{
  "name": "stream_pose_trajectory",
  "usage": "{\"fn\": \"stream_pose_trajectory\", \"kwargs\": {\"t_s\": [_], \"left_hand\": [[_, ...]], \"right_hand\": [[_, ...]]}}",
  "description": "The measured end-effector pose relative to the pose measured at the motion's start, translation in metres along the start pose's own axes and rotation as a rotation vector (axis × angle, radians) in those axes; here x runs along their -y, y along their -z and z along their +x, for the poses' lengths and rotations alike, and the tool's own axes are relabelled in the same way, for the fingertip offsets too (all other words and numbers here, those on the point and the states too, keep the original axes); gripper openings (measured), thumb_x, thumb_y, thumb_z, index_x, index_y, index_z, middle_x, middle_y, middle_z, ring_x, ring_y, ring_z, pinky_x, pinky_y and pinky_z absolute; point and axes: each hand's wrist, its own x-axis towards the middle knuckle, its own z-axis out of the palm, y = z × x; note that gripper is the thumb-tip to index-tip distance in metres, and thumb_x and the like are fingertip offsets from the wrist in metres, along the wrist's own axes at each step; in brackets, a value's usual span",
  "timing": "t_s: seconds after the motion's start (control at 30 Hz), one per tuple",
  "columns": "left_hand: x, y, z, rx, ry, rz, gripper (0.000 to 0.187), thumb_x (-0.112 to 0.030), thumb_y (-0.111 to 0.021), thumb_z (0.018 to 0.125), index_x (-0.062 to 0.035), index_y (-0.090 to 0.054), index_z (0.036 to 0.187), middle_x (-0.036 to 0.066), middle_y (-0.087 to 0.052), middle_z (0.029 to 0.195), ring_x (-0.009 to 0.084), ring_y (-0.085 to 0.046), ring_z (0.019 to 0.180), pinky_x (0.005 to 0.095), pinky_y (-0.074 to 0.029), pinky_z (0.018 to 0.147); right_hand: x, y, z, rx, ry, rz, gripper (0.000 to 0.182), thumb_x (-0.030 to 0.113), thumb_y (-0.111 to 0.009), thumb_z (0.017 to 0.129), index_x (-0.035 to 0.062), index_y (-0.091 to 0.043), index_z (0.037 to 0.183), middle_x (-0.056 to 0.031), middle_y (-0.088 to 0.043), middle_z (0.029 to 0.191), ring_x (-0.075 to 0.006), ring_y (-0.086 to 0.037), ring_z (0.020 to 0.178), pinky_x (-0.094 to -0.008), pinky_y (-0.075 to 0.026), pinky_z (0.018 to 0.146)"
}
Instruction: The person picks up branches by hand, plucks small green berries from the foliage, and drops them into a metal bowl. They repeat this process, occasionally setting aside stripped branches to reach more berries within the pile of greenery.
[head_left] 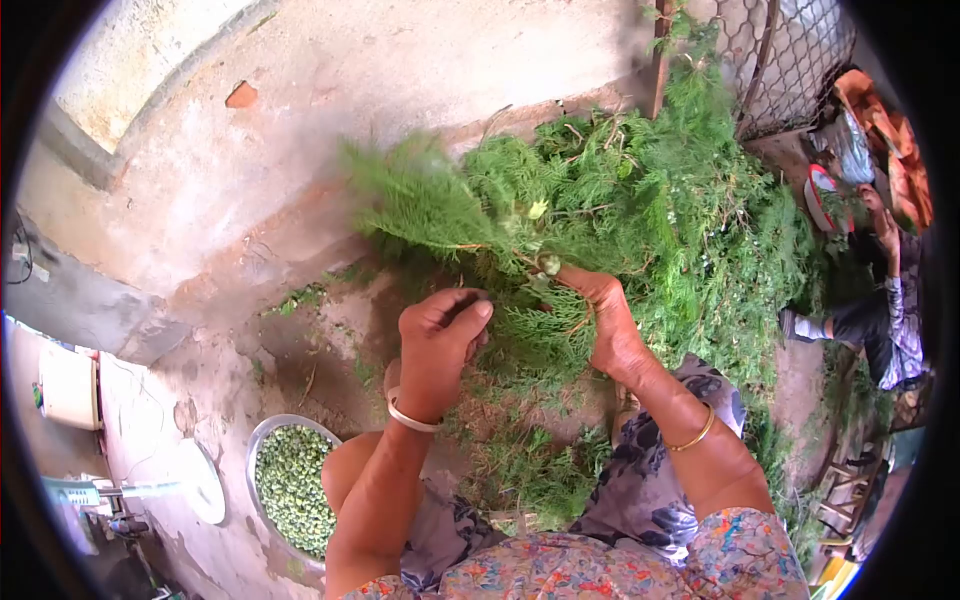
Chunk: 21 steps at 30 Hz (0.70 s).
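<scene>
My right hand point(605, 310) reaches forward over the greenery, its fingers pinched on the stem end of a leafy green branch point(430, 205). The branch spreads to the left of that hand and is blurred at its tip. Nearer to me and to the left, my left hand point(440, 340) is raised with its fingers curled and the thumb against them; what they hold, if anything, is too small to make out. A large heap of feathery green branches point(700, 230) lies beyond and to the right of both hands.
A metal bowl point(258, 500) of small green pieces point(292, 488) stands on the left by my knee. Behind the heap are a wall point(420, 60) and wire mesh point(790, 60). Another person point(880, 320) sits at the right near a red-rimmed basin point(822, 205). A fan point(200, 482) stands far left.
</scene>
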Motion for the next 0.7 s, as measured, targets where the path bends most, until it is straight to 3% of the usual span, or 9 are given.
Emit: {"fn": "stream_pose_trajectory", "kwargs": {"t_s": [0.03,0.1,0.13,0.17,0.2,0.3,0.4,0.63,0.7], "left_hand": [[-0.003,0.0,0.001,0.011,0.099,-0.154,0.015,-0.008,-0.064,0.083,0.0037,-0.063,0.092,0.0,-0.057,0.068,0.006,-0.05,0.058,0.0207,-0.037,0.049],[-0.001,-0.005,0.0,-0.002,0.072,-0.117,0.014,-0.009,-0.064,0.083,0.0036,-0.064,0.089,0.001,-0.057,0.066,0.0053,-0.048,0.055,0.0194,-0.036,0.048],[-0.002,-0.01,-0.002,-0.006,0.006,-0.01,0.015,-0.011,-0.064,0.084,0.003,-0.064,0.088,0.0,-0.057,0.065,0.0052,-0.047,0.054,0.0193,-0.035,0.047],[-0.003,-0.013,-0.004,-0.009,-0.06,0.096,0.015,-0.012,-0.063,0.085,0.0025,-0.065,0.088,0.0,-0.056,0.063,0.005,-0.047,0.052,0.0192,-0.034,0.047],[-0.007,-0.018,-0.005,-0.016,0.008,0.046,0.019,-0.017,-0.064,0.086,0.0008,-0.064,0.081,-0.001,-0.054,0.06,0.0058,-0.045,0.05,0.021,-0.033,0.045],[0.003,-0.015,-0.004,0.044,0.264,-0.154,0.021,-0.02,-0.065,0.085,-0.0003,-0.062,0.078,0.0,-0.055,0.062,0.0059,-0.044,0.05,0.0215,-0.032,0.044],[0.007,-0.017,-0.001,0.015,0.425,-0.38,0.025,-0.022,-0.069,0.082,-0.0008,-0.061,0.072,0.0,-0.053,0.059,0.0041,-0.04,0.045,0.0205,-0.031,0.041],[0.007,-0.013,-0.004,0.077,0.332,-0.334,0.021,-0.016,-0.07,0.08,-0.001,-0.059,0.07,-0.002,-0.052,0.059,0.004,-0.041,0.048,0.0205,-0.031,0.042],[0.014,-0.008,-0.006,0.105,0.251,-0.205,0.016,-0.01,-0.068,0.079,0.0013,-0.06,0.071,-0.002,-0.053,0.06,0.0034,-0.041,0.05,0.0214,-0.031,0.044]], "right_hand": [[0.001,-0.001,0.001,0.002,-0.005,0.003,0.022,0.004,-0.05,0.084,-0.0032,-0.062,0.102,-0.0064,-0.067,0.092,-0.0077,-0.055,0.088,-0.0263,-0.048,0.075],[0.004,0.0,0.001,0.111,0.146,-0.626,0.032,-0.006,-0.055,0.074,-0.0003,-0.061,0.105,-0.0137,-0.067,0.088,-0.0171,-0.064,0.081,-0.0291,-0.049,0.068],[0.004,-0.001,-0.001,0.113,0.145,-0.626,0.032,-0.006,-0.055,0.074,-0.0003,-0.061,0.105,-0.0137,-0.067,0.088,-0.0171,-0.064,0.081,-0.0291,-0.049,0.068],[0.003,-0.003,-0.002,0.072,0.181,-0.742,0.035,-0.01,-0.055,0.069,0.0002,-0.06,0.103,-0.0177,-0.064,0.084,-0.0267,-0.063,0.078,-0.0325,-0.048,0.065],[0.001,-0.005,-0.004,0.031,0.219,-0.858,0.039,-0.013,-0.055,0.065,0.0007,-0.059,0.101,-0.0217,-0.062,0.081,-0.0362,-0.063,0.075,-0.036,-0.048,0.061],[0.008,-0.016,-0.008,0.049,0.226,-0.906,0.035,-0.014,-0.051,0.064,0.0001,-0.058,0.095,-0.0245,-0.057,0.077,-0.0451,-0.053,0.074,-0.0416,-0.045,0.057],[-0.003,-0.011,-0.008,0.11,0.28,-0.934,0.029,-0.013,-0.053,0.065,-0.0006,-0.056,0.091,-0.0224,-0.058,0.075,-0.0441,-0.054,0.072,-0.0435,-0.045,0.057],[0.005,-0.006,-0.007,0.274,0.197,-0.707,0.035,-0.01,-0.056,0.07,-0.0007,-0.059,0.104,-0.021,-0.063,0.083,-0.034,-0.062,0.075,-0.0342,-0.048,0.065],[0.007,-0.006,-0.007,0.253,-0.22,-0.363,0.035,-0.011,-0.053,0.076,-0.0059,-0.058,0.11,-0.0149,-0.066,0.091,-0.0225,-0.062,0.083,-0.0303,-0.048,0.072]]}}
